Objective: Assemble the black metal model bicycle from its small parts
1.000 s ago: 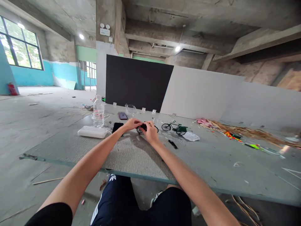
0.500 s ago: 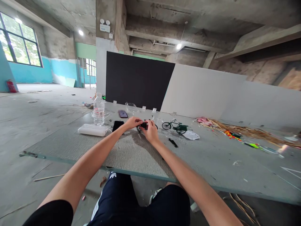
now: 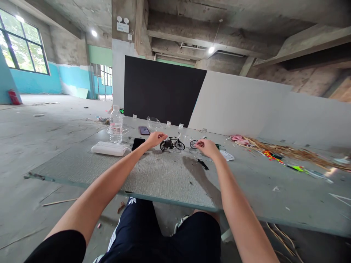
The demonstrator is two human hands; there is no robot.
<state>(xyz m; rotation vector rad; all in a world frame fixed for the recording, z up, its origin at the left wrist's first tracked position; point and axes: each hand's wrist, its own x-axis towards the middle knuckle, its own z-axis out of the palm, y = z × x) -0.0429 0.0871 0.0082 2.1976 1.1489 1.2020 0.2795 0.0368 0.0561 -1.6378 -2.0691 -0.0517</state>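
A small black model bicycle (image 3: 172,143) stands upright on the table, with a dark box-like part at its rear wheel. My left hand (image 3: 155,139) is closed at the bicycle's rear end, its fingertips pinching the area above the back wheel. To the right, my right hand (image 3: 207,147) hovers with thumb and fingers pinched together; whatever is between them is too small to make out. Behind that hand is a green model bicycle (image 3: 193,144), mostly covered, with its front wheel showing. A black-handled screwdriver-like tool (image 3: 203,164) lies below the right hand.
Left of the bicycles are a white power strip (image 3: 107,149), a water bottle (image 3: 116,126), a black phone (image 3: 138,144) and another phone (image 3: 144,130). A crumpled white paper (image 3: 227,156) lies to the right. Wood strips (image 3: 285,149) line the table's far right.
My right hand has let go of the black model bicycle and moved right, in front of the green one. My left hand has stayed by the black bicycle's rear.
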